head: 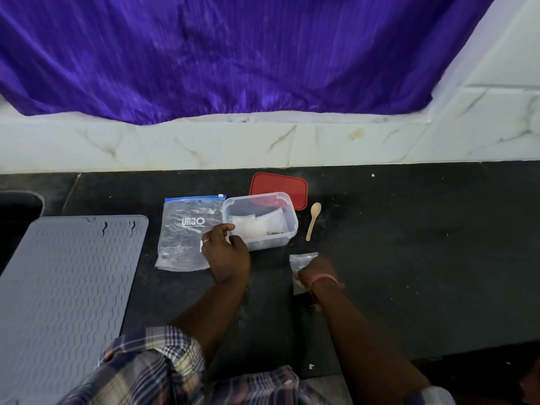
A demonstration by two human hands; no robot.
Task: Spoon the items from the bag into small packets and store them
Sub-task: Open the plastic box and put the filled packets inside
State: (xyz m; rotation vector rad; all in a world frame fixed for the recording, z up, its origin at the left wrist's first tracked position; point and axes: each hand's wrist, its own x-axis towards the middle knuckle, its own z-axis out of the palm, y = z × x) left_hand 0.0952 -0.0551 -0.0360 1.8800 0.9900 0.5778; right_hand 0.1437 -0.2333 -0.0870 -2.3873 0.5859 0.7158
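Risk of spilling from the small packet (304,263) pinched in the right hand (314,273) if unsealed, with left hand (226,252) loosely curled, gripping nothing, beside the container (287,229).

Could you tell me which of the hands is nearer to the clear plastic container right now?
Left. The left hand is at the near left corner of the clear container, apparently touching its rim. The right hand is apart from it, nearer the camera, on a small packet.
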